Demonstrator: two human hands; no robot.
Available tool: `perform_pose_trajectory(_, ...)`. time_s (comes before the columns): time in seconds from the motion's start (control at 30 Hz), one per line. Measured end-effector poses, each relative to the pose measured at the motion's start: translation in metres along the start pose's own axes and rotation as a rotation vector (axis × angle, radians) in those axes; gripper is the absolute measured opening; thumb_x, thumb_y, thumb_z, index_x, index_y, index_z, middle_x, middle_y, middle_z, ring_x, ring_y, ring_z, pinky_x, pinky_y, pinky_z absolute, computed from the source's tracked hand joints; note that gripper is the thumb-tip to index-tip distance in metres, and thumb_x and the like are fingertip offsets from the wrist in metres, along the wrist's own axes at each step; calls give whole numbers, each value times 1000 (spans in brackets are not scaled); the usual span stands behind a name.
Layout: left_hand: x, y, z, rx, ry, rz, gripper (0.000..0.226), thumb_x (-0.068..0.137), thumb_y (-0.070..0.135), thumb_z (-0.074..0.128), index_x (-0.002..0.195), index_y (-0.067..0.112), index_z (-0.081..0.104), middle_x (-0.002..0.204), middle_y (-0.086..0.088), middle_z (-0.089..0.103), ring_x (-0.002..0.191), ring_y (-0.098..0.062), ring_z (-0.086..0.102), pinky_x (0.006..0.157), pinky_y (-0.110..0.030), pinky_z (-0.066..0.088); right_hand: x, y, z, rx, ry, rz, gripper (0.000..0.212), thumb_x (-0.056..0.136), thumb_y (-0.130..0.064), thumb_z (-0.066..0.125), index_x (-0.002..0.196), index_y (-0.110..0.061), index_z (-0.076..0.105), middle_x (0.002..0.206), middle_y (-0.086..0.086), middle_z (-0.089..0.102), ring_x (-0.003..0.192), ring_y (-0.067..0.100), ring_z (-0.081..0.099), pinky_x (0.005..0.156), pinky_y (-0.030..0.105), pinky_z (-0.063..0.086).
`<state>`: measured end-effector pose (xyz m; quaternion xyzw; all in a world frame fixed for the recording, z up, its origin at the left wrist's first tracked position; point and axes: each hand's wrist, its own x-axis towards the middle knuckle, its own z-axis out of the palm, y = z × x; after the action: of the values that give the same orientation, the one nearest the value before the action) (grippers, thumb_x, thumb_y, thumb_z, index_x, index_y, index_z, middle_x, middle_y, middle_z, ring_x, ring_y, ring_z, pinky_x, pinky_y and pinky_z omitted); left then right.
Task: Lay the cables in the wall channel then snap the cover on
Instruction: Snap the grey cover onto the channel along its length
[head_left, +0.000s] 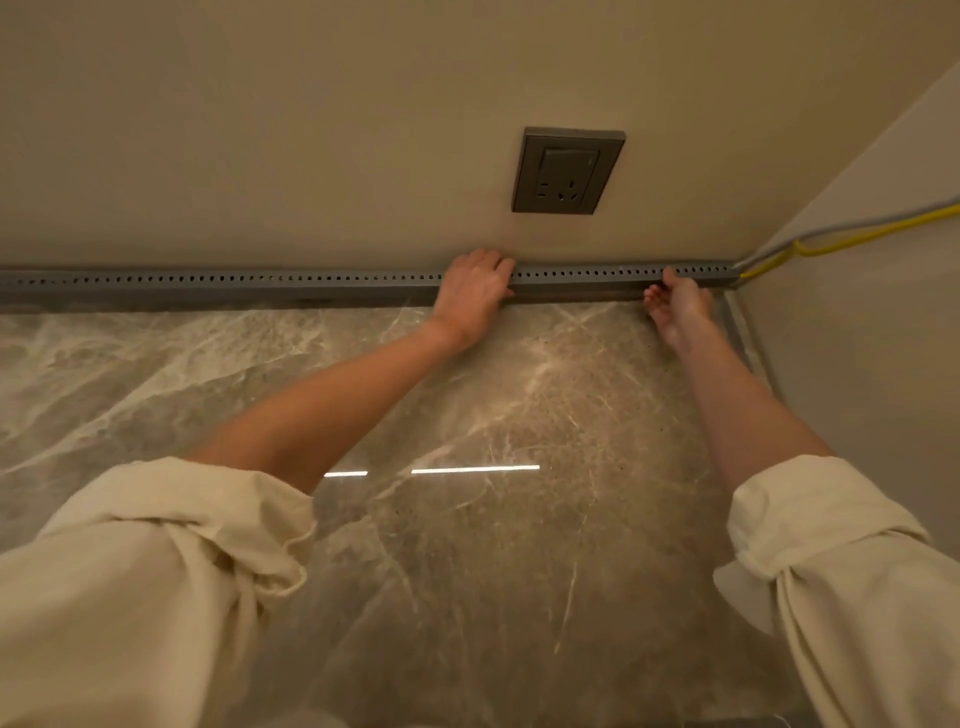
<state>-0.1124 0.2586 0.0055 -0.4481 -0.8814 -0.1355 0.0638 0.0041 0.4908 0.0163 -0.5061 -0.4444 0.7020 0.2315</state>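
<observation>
Hands meet the grey wall channel (311, 280) running along the foot of the wall. Left hand (475, 291) lies over it, fingers curled across its top, thumb on the front face. Right hand (675, 304) pinches it near the corner, where yellow cable (852, 236) and grey cable (857, 221) emerge.

One head-worn camera looks steeply down and forward, close over the floor (467, 545) toward the wall (311, 130).

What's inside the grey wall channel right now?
Its inside is hidden: the perforated grey channel looks closed along the wall. Only a yellow cable and a grey cable show, emerging at its right end.
</observation>
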Motion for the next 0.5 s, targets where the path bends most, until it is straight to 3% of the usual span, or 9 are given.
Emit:
perform_pose_trajectory(0.17,-56,-75,-15,42,93,-140,32,87,23,60,112,2,58,107,-20,61,101,-36,53,84,-44,40,4,1,1,-21,29,26,7,95,-10,52,100,-6,48,70,5,53,58,12,54,46,19,51)
perform_pose_trajectory(0.23,-71,-94,-23,56,95,-188,32,87,21,61,111,0,59,105,-22,60,100,-38,53,83,-45,40,5,1,1,-16,36,25,12,95,-11,52,105,-7,46,70,5,53,58,12,55,47,19,52)
perform_pose_trajectory(0.37,-69,-100,-33,46,42,-185,30,86,17,61,109,-3,61,101,-23,61,97,-37,53,81,-45,42,7,-1,1,-46,56,9,18,95,-13,52,109,-9,42,71,4,53,59,11,56,50,20,53)
perform_pose_trajectory(0.5,-66,-98,-34,41,48,-202,25,87,15,60,105,-2,64,98,-21,59,96,-35,52,76,-44,43,11,1,-2,-171,56,-23,17,97,-22,49,106,-8,44,65,3,49,53,12,50,41,18,47)
